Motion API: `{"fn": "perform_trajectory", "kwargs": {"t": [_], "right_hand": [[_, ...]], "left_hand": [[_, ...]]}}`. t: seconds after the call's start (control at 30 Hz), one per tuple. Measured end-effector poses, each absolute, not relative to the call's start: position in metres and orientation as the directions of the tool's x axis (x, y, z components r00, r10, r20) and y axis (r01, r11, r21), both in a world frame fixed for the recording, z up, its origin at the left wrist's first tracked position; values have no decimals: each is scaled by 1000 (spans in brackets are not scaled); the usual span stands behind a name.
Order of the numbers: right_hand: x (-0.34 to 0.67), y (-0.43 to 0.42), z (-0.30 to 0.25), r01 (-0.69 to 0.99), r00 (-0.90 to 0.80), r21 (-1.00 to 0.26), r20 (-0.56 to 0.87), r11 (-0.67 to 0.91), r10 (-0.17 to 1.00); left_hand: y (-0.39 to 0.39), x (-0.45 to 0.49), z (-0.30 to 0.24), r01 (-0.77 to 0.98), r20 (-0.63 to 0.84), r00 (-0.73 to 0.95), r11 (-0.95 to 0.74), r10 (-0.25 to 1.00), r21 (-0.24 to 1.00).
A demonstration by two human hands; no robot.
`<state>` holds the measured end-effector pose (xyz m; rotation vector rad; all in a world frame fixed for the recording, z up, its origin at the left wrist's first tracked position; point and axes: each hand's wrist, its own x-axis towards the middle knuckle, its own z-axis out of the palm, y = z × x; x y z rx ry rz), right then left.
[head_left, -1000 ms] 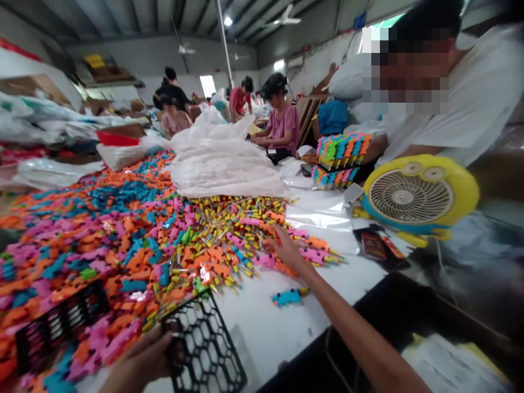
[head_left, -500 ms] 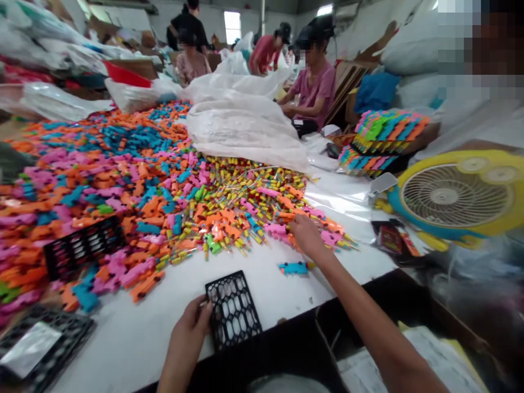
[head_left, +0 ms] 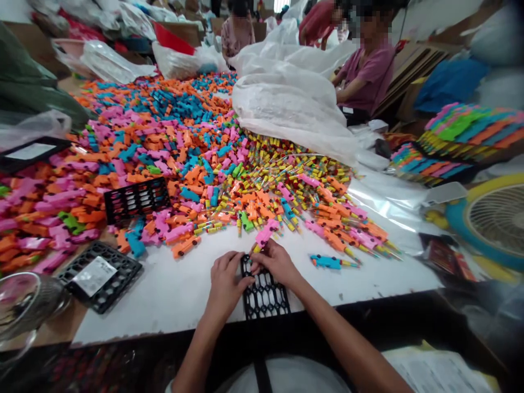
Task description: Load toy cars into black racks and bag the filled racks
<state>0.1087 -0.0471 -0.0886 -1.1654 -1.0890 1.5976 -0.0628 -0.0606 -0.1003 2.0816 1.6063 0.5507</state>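
Observation:
A black plastic grid tray (head_left: pixel 266 296) lies at the front edge of the white table. Wrapped over its far left corner, my left hand (head_left: pixel 228 278) grips the tray. My right hand (head_left: pixel 275 263) is closed on a pink toy car (head_left: pixel 267 233) with a yellow end, held over the tray's far end. The car's lower end is hidden by my fingers. To the right of my right hand, a blue toy car (head_left: pixel 326 262) with a yellow, pointed tip lies alone on the table. More orange and pink cars (head_left: pixel 335 238) with such tips lie beyond it.
A large heap of toy cars (head_left: pixel 164 142) covers the far left. Labelled black trays (head_left: pixel 100 278) and a glass mug (head_left: pixel 28 300) stand at left. A white plastic sheet (head_left: pixel 286 103), filled trays (head_left: pixel 470 128), a fan (head_left: pixel 497 218) and a seated person (head_left: pixel 368 76) are beyond.
My right hand has come back from the pile to the tray with a pink toy car. My left hand has shifted to the tray's far corner. The view has swung left.

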Motion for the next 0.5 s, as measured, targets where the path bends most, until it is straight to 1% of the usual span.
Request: {"fn": "perform_trajectory", "kwargs": {"t": [0.07, 0.13, 0.17, 0.23, 0.27, 0.3, 0.37, 0.43, 0.47, 0.5], "right_hand": [[98, -43, -95, -96, -165, -962, -239, -257, 957], [93, -41, -98, 67, -117, -979, -198, -191, 973], [91, -41, -99, 180, -91, -977, -135, -117, 987], [87, -43, -100, 406, -65, -913, 15, 40, 998], [84, -45, -100, 494, -63, -865, 70, 92, 996], [82, -47, -100, 554, -63, -824, 95, 114, 993], [84, -48, -98, 576, -112, -810, 62, 115, 992], [97, -45, -93, 506, -195, -855, 18, 116, 981], [108, -41, -90, 478, -196, -871, 21, 114, 980], [123, -36, -87, 484, -148, -869, 38, 105, 988]], "left_hand": [[-63, -62, -103, 788, 61, 215, -210, 975, 579], [-65, -60, -106, 787, 80, 191, -202, 978, 583], [-66, -60, -107, 787, 88, 185, -201, 979, 583], [-67, -60, -109, 792, 103, 181, -207, 978, 574], [-66, -60, -110, 796, 110, 181, -211, 977, 567], [-66, -60, -111, 800, 117, 179, -214, 977, 560], [-64, -60, -112, 806, 130, 175, -218, 976, 550], [-63, -60, -113, 803, 147, 175, -227, 974, 550], [-64, -60, -113, 801, 156, 177, -234, 972, 550], [-65, -59, -112, 800, 165, 178, -240, 970, 550]]}}
